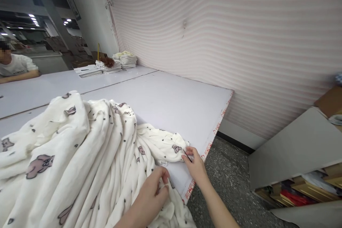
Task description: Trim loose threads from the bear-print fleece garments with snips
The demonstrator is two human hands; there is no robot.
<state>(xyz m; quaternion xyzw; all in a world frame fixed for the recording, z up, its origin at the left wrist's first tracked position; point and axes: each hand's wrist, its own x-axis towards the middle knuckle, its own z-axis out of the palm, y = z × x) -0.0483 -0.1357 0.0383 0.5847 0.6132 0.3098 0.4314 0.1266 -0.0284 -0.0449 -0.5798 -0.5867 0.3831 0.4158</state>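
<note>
White plush fabric (101, 156) with a printed bear pattern lies in deep folds over the left and front of the table. Near the front edge, my left hand (153, 192) is closed, its thumb and forefinger pinching a bit of this cloth. My right hand (197, 166) is to the right of it, by the table's edge. Between its thumb and fingers is a thin dark pointed tool (188, 155), too small to tell its exact kind. The tool's tip points up and left, beside a narrower flap of the fabric (162, 144).
The pale table (184, 99) ends on the right in a red-marked edge. Stacked white pieces (125, 60) stand at the back. A person (18, 64) leans at the far left. Striped cloth (213, 35) hangs behind; a grey cabinet (291, 146) stands right.
</note>
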